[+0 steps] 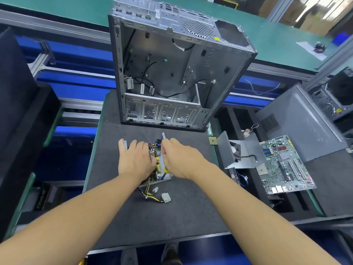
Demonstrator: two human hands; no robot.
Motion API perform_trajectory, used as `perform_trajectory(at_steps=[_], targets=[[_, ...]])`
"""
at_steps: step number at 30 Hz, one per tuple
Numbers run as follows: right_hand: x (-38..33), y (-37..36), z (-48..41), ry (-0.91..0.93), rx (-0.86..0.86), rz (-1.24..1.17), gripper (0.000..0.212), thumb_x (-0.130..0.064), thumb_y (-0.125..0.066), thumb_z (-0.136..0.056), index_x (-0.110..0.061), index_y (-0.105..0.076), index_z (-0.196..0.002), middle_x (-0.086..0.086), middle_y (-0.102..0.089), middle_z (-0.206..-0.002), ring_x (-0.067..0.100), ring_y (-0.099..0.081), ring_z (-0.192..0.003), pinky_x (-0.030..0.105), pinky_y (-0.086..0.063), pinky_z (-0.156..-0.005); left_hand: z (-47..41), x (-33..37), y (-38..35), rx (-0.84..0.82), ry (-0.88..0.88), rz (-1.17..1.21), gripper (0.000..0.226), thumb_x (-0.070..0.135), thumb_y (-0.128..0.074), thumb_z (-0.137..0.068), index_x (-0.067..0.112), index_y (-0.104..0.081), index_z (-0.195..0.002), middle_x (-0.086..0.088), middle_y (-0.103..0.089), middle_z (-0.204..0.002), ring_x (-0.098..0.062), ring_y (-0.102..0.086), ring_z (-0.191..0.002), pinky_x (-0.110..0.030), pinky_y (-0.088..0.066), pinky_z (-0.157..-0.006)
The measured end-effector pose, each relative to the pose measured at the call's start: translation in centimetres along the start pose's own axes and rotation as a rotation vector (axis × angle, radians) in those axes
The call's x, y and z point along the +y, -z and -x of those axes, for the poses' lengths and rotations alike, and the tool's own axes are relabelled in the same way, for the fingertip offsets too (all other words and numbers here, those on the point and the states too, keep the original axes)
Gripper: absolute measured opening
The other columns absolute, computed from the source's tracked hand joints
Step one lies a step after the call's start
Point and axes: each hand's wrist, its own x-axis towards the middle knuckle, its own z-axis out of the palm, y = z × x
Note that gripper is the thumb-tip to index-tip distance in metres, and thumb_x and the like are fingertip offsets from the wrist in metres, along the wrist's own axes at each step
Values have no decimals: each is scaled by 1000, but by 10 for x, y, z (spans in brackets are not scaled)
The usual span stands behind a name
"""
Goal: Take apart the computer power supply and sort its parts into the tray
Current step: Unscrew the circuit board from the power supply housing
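On the near middle of the mat (133, 217), the left hand (135, 159) lies flat with straight fingers, pressing on the power supply (160, 165). The right hand (179, 159) is curled round a screwdriver (165, 169), whose tip is hidden among the parts. The supply is already open: its board sits bare in the metal base, with wires (152, 194) trailing nearer. Its cover (246, 150), fan inside, lies to the right on the tray (254, 190), beside a motherboard (284, 165). By my judgement, the board is yet to be freed and sorted. The gutted case (172, 73) stands far.
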Motion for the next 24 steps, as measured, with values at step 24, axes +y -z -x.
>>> perform_trajectory(at_steps=[24], targets=[[38,30,24,-28,23,-276,12,-27,-60,-86,-26,-48,-91,-12,-49,-83,8,-47,-72,30,-33,-57,6,7,17,73,-642,282,38,43,-42,-74,31,-59,-106,15,-46,-102,-17,-51,-97,-33,-22,-82]])
